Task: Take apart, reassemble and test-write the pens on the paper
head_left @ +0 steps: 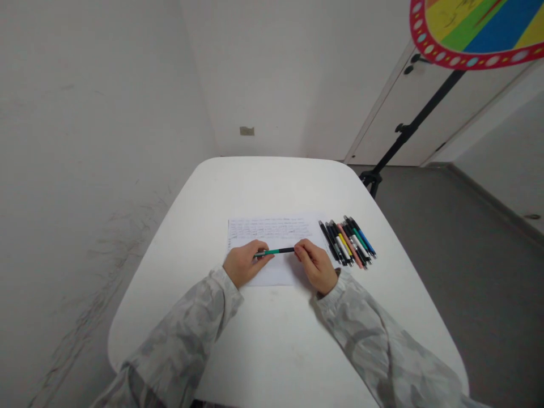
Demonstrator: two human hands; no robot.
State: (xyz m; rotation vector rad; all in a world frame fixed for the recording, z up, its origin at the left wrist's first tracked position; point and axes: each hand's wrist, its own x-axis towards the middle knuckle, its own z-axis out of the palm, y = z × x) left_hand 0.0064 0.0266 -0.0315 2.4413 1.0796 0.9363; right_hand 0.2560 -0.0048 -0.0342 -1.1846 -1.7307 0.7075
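Observation:
A green and black pen [278,251] is held level between both hands, above a sheet of paper [267,272] with handwritten lines on its upper part. My left hand [247,262] pinches the pen's left end between thumb and fingers. At the black right end, my right hand [315,265] grips the pen with its fingertips, the other fingers curled in. Right of the paper lies a row of several pens [346,243] in black, white, yellow, pink, green and blue, close to my right hand.
The white table [276,187] has rounded corners and stands near a wall [106,113] on the left. Behind it at the right, a black stand [408,130] carries a colourful wheel [480,28], with a door [454,107] beyond.

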